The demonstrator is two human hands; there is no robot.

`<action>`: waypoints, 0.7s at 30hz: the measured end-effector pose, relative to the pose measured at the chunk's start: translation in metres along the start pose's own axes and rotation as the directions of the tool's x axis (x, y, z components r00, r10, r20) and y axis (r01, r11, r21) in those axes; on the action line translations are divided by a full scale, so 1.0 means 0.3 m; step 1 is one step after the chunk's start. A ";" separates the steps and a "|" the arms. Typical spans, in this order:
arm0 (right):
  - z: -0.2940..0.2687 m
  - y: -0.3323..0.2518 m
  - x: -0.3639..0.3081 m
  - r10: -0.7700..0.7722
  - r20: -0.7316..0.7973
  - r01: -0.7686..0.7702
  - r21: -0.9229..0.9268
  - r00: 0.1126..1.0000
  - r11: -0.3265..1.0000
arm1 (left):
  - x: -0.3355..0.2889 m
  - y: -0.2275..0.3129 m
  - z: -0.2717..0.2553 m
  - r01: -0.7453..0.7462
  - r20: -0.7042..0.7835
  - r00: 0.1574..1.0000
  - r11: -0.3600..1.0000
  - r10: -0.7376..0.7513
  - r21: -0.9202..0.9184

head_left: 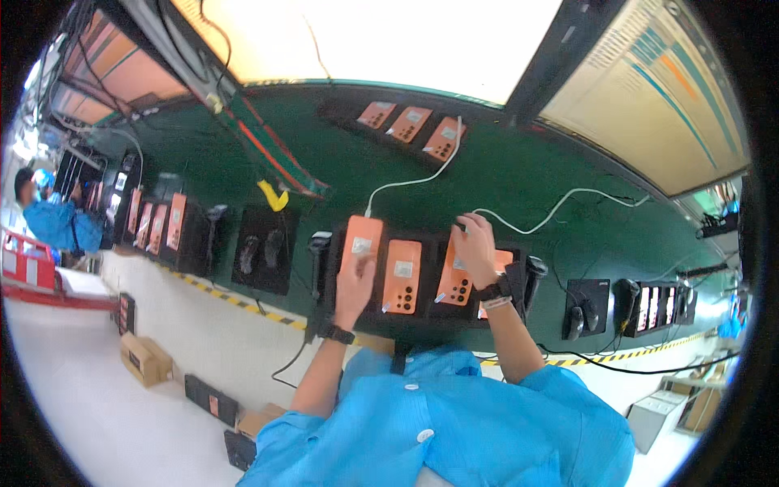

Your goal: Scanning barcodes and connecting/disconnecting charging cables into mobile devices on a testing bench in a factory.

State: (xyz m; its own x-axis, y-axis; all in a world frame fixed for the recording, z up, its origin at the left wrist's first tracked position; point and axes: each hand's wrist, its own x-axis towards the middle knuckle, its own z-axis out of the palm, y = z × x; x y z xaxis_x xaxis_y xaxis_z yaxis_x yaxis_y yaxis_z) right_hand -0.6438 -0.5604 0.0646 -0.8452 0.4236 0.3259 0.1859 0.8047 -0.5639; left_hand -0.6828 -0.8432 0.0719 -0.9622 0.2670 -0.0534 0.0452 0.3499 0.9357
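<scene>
Clock positions are read from the centre of the black tray. At ten I see an orange phone, its upper end joined to a white cable; the left hand, at nine, curls over its lower part, probably to steady it, though I cannot tell whether it grips. At two, the right hand bends its fingers over the upper end of another phone, beside a second cable; whether they pinch anything is hidden. The middle phone sits apart, lenses toward six, presumably leaving its far end accessible.
</scene>
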 end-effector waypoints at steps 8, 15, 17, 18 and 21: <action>0.418 -0.347 0.176 0.048 0.518 -0.330 0.468 0.854 0.820 | -0.082 -0.177 -0.192 0.090 -0.308 0.951 0.976 -0.025 0.200; 0.474 -0.417 0.061 -0.078 0.361 -0.043 0.316 0.929 0.948 | -0.012 -0.352 -0.214 0.231 -0.404 0.906 0.948 -0.127 0.220; 0.470 -0.437 0.023 -0.109 0.339 0.029 0.234 0.935 0.972 | 0.064 -0.395 -0.201 0.360 -0.387 0.867 0.931 -0.313 0.054; 0.471 -0.448 0.013 -0.121 0.344 0.052 0.202 0.931 0.978 | 0.111 -0.414 -0.198 0.365 -0.353 0.869 0.931 -0.347 -0.018; 0.467 -0.469 0.025 -0.038 0.301 -0.014 0.170 0.953 0.985 | 0.204 -0.446 -0.189 0.476 -0.196 0.839 0.859 -0.508 -0.187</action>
State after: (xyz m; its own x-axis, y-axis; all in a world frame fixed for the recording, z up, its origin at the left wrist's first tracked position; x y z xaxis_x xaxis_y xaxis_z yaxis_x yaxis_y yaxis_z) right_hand -0.7464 -0.7287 0.0400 -0.9633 0.2476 0.1034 0.1100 0.7159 -0.6895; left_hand -0.7630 -0.9247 -0.0366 -0.8828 -0.1295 -0.4516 -0.4697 0.2597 0.8437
